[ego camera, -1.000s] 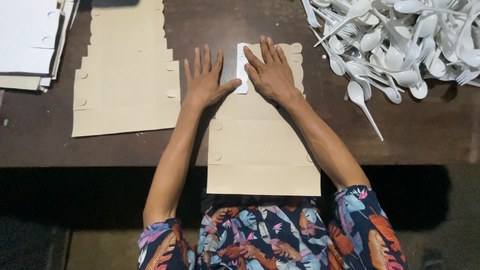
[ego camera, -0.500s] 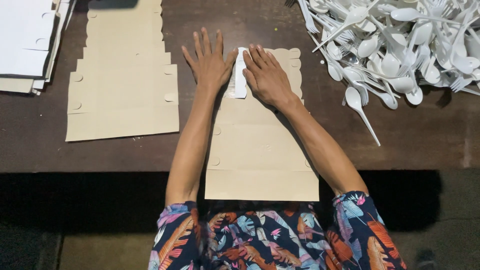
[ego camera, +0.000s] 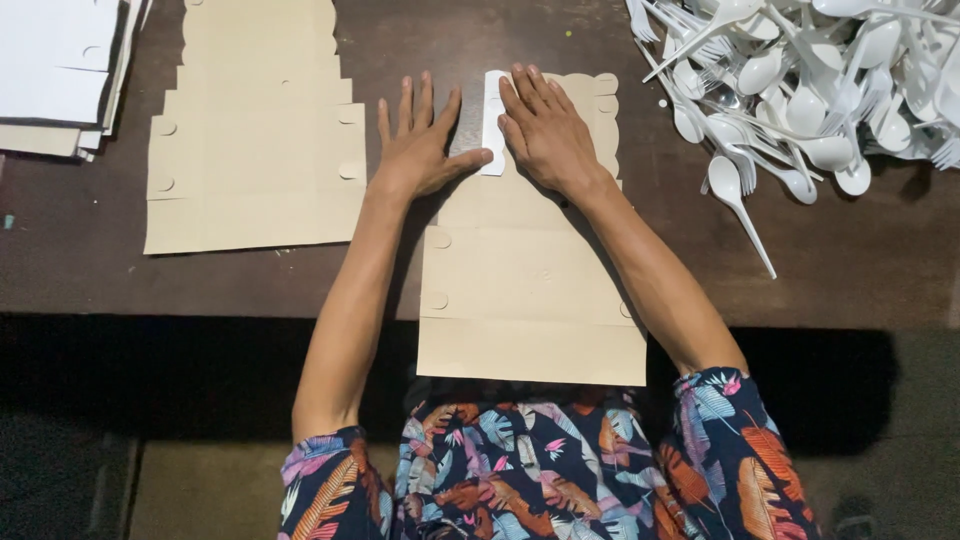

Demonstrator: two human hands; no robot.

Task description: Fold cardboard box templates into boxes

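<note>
On the dark table (ego camera: pixel 860 270) a brown paper sheet (ego camera: pixel 530 290) lies before me, its long axis pointing away from me. Both my hands are flat and open: the left hand (ego camera: pixel 420 150) beside a white strip (ego camera: pixel 492 120), the right hand (ego camera: pixel 545 135) pressing the sheet's far end. I judge I am pressing the strip down; next needs firm, even smoothing.

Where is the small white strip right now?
In the head view the small white strip lies at the far end of the brown cardboard blank, between the left hand and the right hand, left of the white plastic spoons.
</note>
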